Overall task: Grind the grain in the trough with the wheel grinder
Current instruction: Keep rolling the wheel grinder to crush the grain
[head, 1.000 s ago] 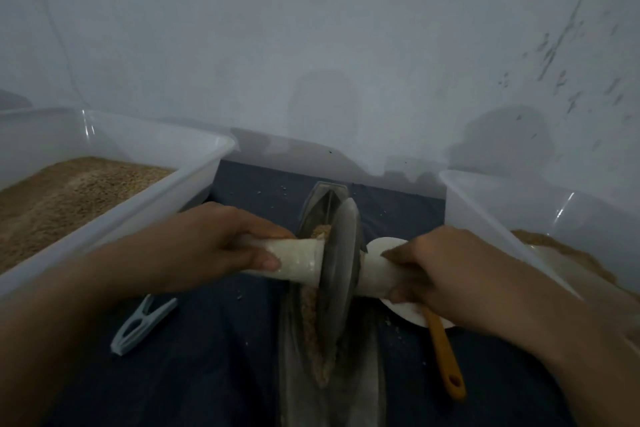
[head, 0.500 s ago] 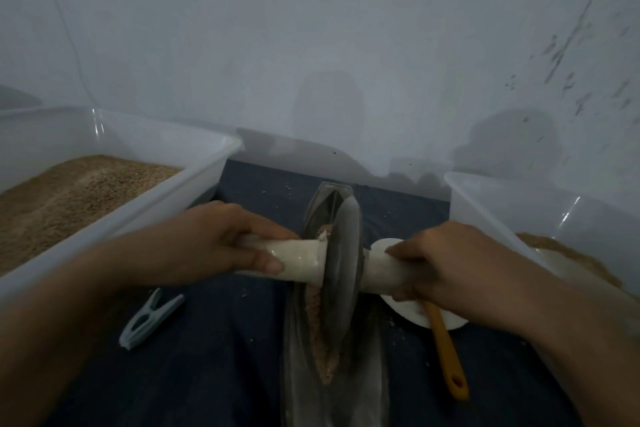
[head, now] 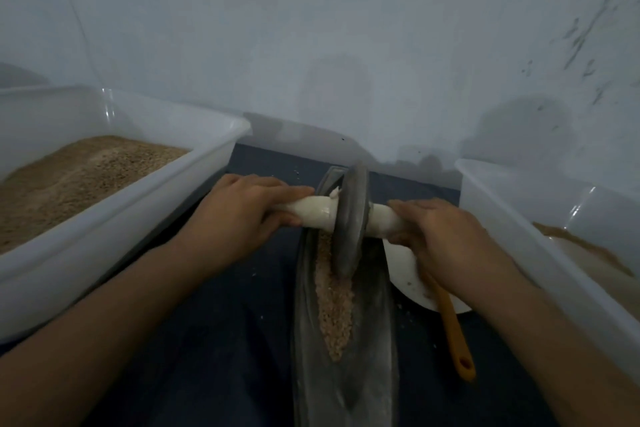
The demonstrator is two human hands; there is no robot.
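One wheel grinder is standing upright in one trough, toward its far end, its rim sitting in the grain. The trough's long axis is running away from the person; the grinder's white handle is lying crosswise. Left hand and right hand are each gripping a handle end. Two white bins are flanking the trough

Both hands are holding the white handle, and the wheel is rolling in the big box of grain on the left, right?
Not quite. Both the left hand and right hand do grip the white handle, but the head view shows the wheel standing in the dark trough in the middle, not in the left box.
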